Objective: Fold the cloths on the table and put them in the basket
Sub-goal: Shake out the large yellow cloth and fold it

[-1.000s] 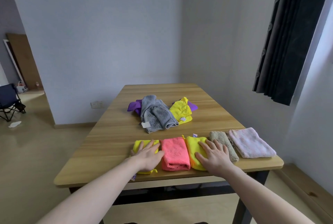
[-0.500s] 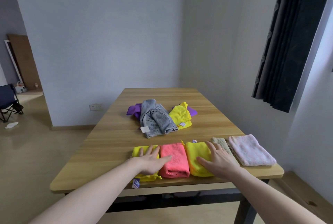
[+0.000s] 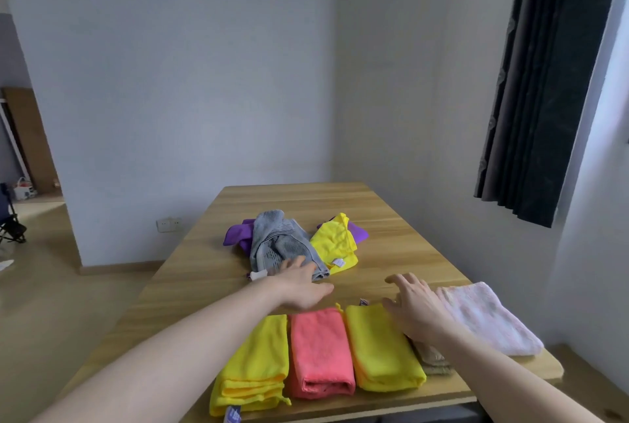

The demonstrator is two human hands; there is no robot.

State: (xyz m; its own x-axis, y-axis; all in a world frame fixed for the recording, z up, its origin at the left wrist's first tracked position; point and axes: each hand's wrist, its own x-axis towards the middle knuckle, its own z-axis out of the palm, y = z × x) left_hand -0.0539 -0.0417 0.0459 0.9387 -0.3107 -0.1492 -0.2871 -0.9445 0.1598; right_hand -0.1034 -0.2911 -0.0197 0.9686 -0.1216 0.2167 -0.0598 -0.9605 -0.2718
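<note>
Head view: my left hand [image 3: 303,286] has left the folded row and now reaches across the table [image 3: 401,252] to the near edge of the gray cloth [image 3: 282,245], fingers spread and flat, gripping nothing yet. My right hand [image 3: 413,310] has lifted off the folded yellow cloth [image 3: 381,351] and hovers open above the row — empty too. A second ago both palms pressed the folded pieces, so I judge that pressing done and the loose pile next.

Five folded cloths line the near edge: yellow, the coral cloth [image 3: 320,354], yellow, a tan one mostly hidden under my right wrist, and the pink cloth [image 3: 483,317]. Unfolded gray, yellow and purple pieces lie mid-table. No basket is in view — nothing blocks the reach.
</note>
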